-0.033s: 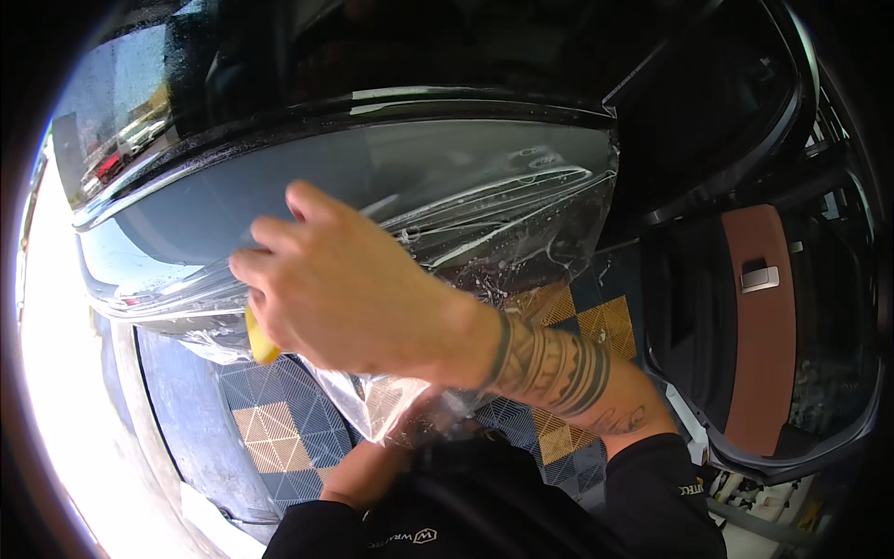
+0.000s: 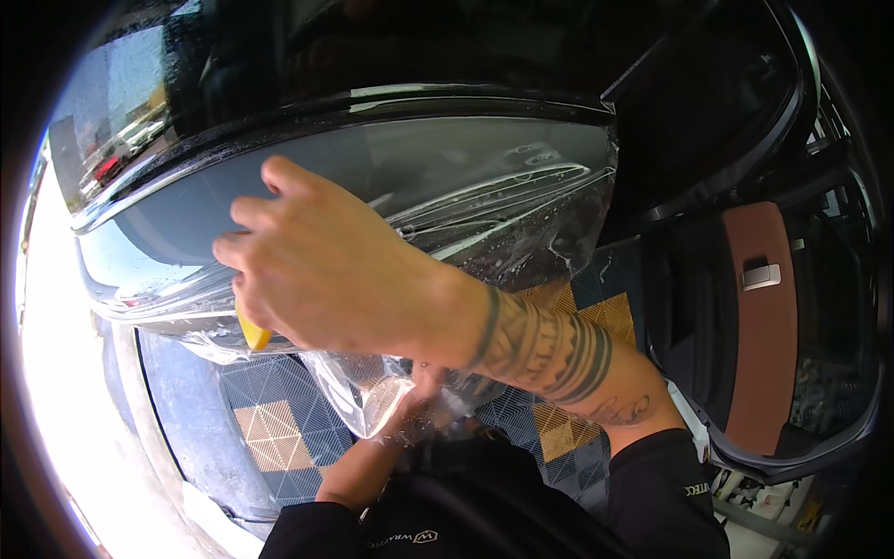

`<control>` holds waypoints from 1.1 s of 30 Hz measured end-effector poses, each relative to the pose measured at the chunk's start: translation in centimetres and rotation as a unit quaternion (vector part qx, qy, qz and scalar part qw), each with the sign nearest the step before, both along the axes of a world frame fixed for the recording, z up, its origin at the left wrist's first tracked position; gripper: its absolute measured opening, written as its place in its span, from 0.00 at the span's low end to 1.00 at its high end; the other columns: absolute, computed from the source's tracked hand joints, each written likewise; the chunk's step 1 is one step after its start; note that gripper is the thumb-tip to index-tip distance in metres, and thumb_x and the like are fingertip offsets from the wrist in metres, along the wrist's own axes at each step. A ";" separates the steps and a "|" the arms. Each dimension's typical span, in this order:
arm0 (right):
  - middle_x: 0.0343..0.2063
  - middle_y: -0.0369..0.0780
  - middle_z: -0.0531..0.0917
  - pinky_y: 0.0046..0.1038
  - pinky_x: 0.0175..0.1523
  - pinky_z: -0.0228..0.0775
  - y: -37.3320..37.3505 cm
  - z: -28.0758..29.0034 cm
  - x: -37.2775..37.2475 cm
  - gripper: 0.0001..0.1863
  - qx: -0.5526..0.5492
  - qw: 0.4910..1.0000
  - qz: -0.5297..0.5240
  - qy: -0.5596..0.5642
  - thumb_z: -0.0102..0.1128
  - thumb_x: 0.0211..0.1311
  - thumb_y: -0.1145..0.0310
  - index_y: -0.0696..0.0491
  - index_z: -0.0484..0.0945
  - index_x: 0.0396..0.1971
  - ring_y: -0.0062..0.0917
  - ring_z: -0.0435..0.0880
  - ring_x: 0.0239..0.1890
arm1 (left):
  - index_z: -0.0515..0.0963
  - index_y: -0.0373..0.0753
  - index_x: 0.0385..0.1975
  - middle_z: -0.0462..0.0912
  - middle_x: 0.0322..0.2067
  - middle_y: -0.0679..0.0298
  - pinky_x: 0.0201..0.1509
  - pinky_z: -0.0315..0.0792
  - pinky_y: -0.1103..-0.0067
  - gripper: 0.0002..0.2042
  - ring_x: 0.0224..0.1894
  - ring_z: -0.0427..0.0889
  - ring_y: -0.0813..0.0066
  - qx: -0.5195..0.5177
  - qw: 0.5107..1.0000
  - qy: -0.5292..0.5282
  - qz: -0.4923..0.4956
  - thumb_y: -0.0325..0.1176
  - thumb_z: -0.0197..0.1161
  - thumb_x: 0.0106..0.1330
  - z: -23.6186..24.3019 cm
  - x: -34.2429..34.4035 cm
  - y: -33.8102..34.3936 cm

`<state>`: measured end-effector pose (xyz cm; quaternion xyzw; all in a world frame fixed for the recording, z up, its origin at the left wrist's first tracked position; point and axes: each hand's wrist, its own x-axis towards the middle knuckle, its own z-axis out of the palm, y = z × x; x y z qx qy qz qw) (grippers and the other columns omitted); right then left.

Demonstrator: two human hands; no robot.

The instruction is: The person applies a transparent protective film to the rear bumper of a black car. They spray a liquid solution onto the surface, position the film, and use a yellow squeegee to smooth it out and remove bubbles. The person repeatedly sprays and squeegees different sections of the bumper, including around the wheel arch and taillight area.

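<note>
My right hand (image 2: 312,256) is closed on a yellow squeegee (image 2: 251,328), of which only the lower end shows below the fingers. It is against the lower part of a glossy dark car panel (image 2: 326,158). Wet clear film (image 2: 521,238) covers this panel, creased on the right and hanging loose along the bottom. Lower down, my left hand (image 2: 421,384) is beside a gathered, hanging part of the film. My right wrist and the film hide its fingers, so its grip cannot be seen.
At the right is an open car door with a brown trim panel (image 2: 759,373) and a silver handle (image 2: 762,277). Grey and tan floor tiles (image 2: 270,433) lie below. Bright light comes in along the left. Water drops dot the dark glass (image 2: 140,84) at upper left.
My right hand has moved slightly left and up along the panel with the squeegee. My left hand has come up a little, and the hanging film has shifted with it.
</note>
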<state>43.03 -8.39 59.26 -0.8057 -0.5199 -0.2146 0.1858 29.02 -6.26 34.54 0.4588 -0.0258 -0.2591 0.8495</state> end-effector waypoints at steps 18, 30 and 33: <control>0.31 0.36 0.76 0.30 0.37 0.65 -32.1 3.9 -7.4 0.22 -0.122 0.877 -0.340 0.317 0.55 0.37 0.86 0.52 0.83 0.35 0.30 0.76 0.34 | 0.75 0.36 0.51 0.83 0.39 0.59 0.36 0.72 0.80 0.18 0.39 0.79 0.71 0.517 0.768 0.376 0.030 0.30 0.58 0.60 -6.3 -14.9 29.2; 0.58 0.54 0.66 0.50 0.55 0.69 -36.1 -10.8 -9.3 0.33 0.569 0.564 -0.210 0.560 0.55 0.53 0.76 0.44 0.58 0.60 0.48 0.69 0.57 | 0.62 0.41 0.61 0.55 0.64 0.59 0.66 0.54 0.64 0.42 0.65 0.56 0.62 -0.043 0.982 0.110 0.146 0.32 0.77 0.42 0.7 -2.4 5.5; 0.52 0.50 0.70 0.54 0.48 0.73 -34.4 -17.8 -12.5 0.36 0.599 0.443 -0.200 0.636 0.56 0.47 0.79 0.38 0.59 0.57 0.44 0.74 0.52 | 0.61 0.43 0.60 0.55 0.64 0.60 0.67 0.51 0.63 0.43 0.66 0.55 0.61 -0.036 0.983 0.021 0.181 0.31 0.78 0.40 -4.8 -3.7 4.3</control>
